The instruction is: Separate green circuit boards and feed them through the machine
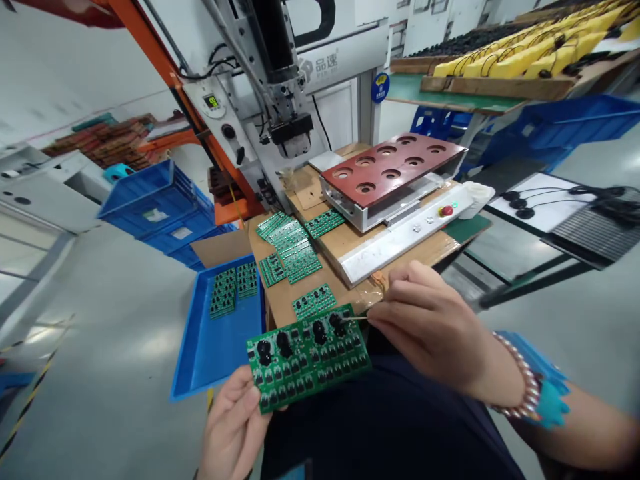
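Note:
My left hand (237, 417) grips a green circuit board (310, 380) by its lower left corner, tilted up toward me above my lap. Glossy black blobs sit along the board's upper part, with rows of small black components below them. In my right hand (430, 327), thumb and fingers pinch a thin pale stick (356, 319). The stick's tip touches the black blob nearest the board's upper right corner. Just beyond the held board, another circuit board (314, 301) with black blobs lies on the table edge.
More circuit boards (295, 247) lie overlapping on the brown tabletop (335, 270). Two stacks stand in a blue tray (187, 353) at left. A machine with a red fixture plate (395, 167) and a control bar with a red button (445, 211) stands behind. Blue crates (160, 207) sit far left.

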`<state>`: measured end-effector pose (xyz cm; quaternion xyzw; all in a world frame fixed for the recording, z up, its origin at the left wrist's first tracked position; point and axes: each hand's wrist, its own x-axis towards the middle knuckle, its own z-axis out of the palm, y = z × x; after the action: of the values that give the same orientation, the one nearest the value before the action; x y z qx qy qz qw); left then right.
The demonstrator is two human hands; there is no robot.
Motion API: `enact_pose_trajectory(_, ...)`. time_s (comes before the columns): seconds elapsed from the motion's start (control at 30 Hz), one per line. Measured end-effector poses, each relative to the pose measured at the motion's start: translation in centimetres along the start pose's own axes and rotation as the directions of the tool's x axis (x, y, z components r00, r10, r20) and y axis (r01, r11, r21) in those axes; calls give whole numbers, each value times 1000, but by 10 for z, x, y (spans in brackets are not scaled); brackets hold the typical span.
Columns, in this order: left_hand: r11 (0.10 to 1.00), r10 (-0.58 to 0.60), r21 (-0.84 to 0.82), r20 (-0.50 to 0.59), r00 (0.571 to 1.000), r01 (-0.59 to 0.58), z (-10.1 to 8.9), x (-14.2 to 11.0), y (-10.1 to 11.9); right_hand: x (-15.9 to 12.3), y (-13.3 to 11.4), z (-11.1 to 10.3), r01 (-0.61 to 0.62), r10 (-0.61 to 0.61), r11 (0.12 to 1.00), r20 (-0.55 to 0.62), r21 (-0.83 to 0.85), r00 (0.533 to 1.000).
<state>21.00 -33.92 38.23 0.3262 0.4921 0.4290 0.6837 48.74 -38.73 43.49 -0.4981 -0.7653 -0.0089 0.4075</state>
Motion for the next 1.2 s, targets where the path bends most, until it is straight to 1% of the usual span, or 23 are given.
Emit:
enact_pose_trajectory(0.1, 1000, 3, 7, 3, 1000, -3, -1, 0, 0, 2, -1, 0, -4, 4, 1000, -15, -4, 1000)
enact_pose_trajectory(0.3, 1000, 10, 10, 32, 999, -10, -3, 0, 0, 0, -2, 1, -4, 4, 1000, 18, 5, 1000)
enact_pose_trajectory(0.43, 1000, -3, -16, -17, 1000, 2, -1, -1, -1, -2, -2, 1, 1, -1, 1000, 44, 11, 999)
enact_pose_trajectory(0.53, 1000, -5, 4, -13, 1000, 5, 0, -1, -1, -2, -4, 2, 12, -12, 1000, 53, 7, 998)
enact_pose_trajectory(0.63, 1000, -5, 14, 14, 1000, 5, 0, -1, -1, -1, -4, 3, 21, -21, 1000, 39, 1, 999)
enact_pose_trajectory(0.8, 1000, 0, -1, -17, 1000, 0, -2, -1, -2, 1, -4, 4, 22, -22, 1000, 5, -10, 1000)
enact_pose_trajectory(0.93, 1000, -5, 23, 24, 1000, 5, -3, -1, -1, 1, -4, 2, 2, -2, 1000, -6, -24, 1000)
enact_pose_trajectory(1.0, 1000, -16, 17, 28, 999, 15, -4, -1, -2, 1, -4, 2, -6, 6, 1000, -9, -26, 1000)
enact_pose_trajectory(1.2, 1000, -13, 0, -38, 999, 13, -4, 0, -1, 0, -2, 1, -23, 23, 1000, -3, -21, 1000)
